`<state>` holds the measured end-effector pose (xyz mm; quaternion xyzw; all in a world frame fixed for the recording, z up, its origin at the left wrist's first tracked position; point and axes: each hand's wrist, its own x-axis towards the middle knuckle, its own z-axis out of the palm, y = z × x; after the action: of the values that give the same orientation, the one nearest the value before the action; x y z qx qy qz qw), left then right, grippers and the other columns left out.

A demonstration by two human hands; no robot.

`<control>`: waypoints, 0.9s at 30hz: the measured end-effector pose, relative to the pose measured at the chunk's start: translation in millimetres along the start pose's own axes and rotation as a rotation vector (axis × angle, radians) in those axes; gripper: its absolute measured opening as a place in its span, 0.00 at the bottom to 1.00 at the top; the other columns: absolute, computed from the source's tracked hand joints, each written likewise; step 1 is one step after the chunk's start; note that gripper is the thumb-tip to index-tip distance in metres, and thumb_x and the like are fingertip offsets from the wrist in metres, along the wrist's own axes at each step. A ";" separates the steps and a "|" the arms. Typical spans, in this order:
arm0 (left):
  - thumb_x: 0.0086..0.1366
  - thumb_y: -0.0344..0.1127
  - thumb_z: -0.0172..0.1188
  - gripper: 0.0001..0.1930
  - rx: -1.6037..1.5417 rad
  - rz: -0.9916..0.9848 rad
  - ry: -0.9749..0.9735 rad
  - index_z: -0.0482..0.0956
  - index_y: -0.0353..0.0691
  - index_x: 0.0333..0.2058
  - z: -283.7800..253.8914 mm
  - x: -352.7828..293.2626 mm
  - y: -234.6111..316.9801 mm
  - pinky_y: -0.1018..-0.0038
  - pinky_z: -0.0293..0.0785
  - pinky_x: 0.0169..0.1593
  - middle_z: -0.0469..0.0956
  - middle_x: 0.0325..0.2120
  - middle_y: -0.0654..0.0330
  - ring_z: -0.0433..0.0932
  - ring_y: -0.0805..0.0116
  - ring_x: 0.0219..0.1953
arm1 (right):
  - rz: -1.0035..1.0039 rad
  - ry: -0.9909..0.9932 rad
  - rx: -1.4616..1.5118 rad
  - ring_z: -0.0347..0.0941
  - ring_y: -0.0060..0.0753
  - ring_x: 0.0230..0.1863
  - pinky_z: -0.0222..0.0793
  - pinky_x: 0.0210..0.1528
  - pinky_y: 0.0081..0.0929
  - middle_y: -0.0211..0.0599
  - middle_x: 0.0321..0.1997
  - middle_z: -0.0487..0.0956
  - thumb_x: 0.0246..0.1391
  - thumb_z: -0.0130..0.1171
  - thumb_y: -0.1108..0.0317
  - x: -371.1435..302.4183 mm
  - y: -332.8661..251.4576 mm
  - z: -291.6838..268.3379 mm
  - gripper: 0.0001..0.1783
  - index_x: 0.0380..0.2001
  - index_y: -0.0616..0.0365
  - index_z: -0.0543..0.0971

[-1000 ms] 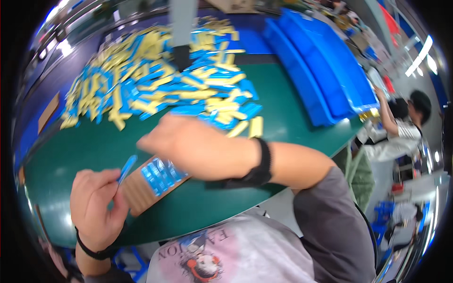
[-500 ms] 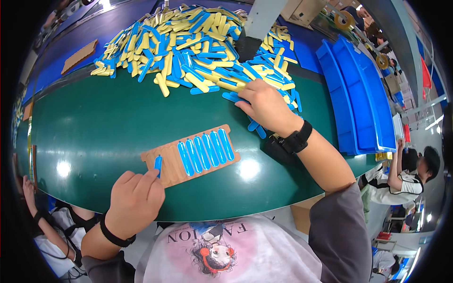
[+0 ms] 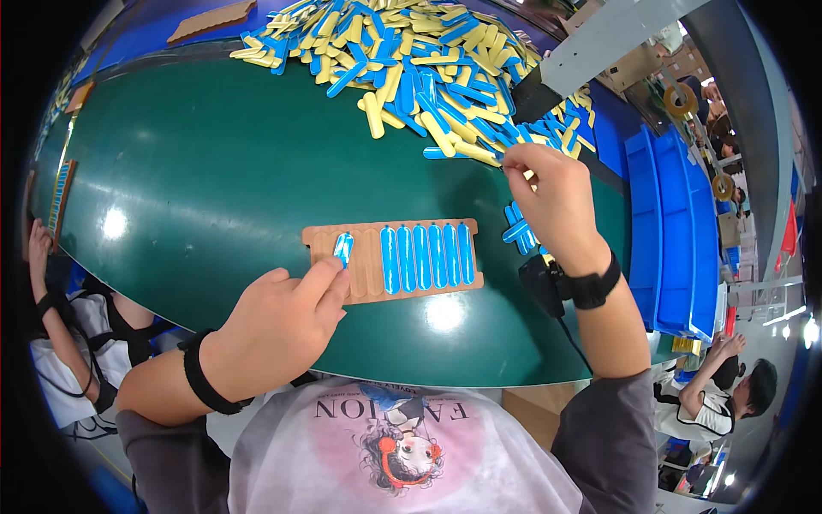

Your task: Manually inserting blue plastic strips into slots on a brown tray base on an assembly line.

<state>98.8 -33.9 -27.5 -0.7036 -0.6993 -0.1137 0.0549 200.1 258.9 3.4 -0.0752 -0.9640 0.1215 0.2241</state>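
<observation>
My left hand (image 3: 295, 313) pinches a blue round-ended strip (image 3: 343, 246) between thumb and fingers. That strip is over the left part of a brown slotted board (image 3: 368, 295). Along the board's right part, several blue strips (image 3: 417, 257) lie side by side in the slots; bare slots show at its left. My right hand (image 3: 552, 184) is at the near right edge of a heap of blue and yellow strips (image 3: 428, 64). Its fingers are drawn together, and what is between them is hidden. Several loose blue strips (image 3: 517, 230) lie below that hand.
A black device with a cable (image 3: 541, 283) sits beside my right wrist on the green table (image 3: 188, 171). Blue bins (image 3: 676, 231) stand at the right. A grey metal post (image 3: 608, 51) rises by the heap. Another brown board (image 3: 210, 21) lies far left. Other people are at both sides.
The whole view has shifted, so the board and heap appear further right. My left hand still holds its blue strip over the board. My right hand's fingers have drawn together near the heap.
</observation>
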 end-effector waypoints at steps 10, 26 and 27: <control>0.49 0.34 0.67 0.30 -0.181 -0.105 -0.111 0.71 0.22 0.48 -8.7 -1.9 -3.8 0.73 0.72 0.30 0.66 0.52 0.39 0.75 0.64 0.24 | -0.679 -0.023 0.209 0.73 0.41 0.36 0.72 0.39 0.32 0.44 0.32 0.74 0.34 0.57 0.72 -28.3 -92.7 45.2 0.12 0.26 0.66 0.73; 0.51 0.31 0.64 0.28 -0.220 -0.110 0.031 0.67 0.24 0.50 -9.9 1.7 -7.8 0.73 0.70 0.23 0.74 0.36 0.50 0.74 0.65 0.19 | -0.766 -0.114 0.097 0.73 0.45 0.39 0.72 0.41 0.34 0.47 0.31 0.74 0.35 0.56 0.71 -25.1 -90.9 49.3 0.10 0.22 0.66 0.73; 0.51 0.31 0.63 0.29 -0.232 -0.117 0.008 0.67 0.24 0.51 -10.9 2.3 -8.5 0.73 0.70 0.23 0.74 0.35 0.51 0.75 0.65 0.20 | -0.756 -0.149 0.118 0.73 0.45 0.39 0.73 0.42 0.34 0.47 0.31 0.73 0.36 0.56 0.71 -25.1 -90.9 48.2 0.10 0.23 0.67 0.73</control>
<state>89.4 -34.1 -17.1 -0.6626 -0.7212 -0.1996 -0.0307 192.5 157.0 -24.6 0.3077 -0.9287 0.0906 0.1862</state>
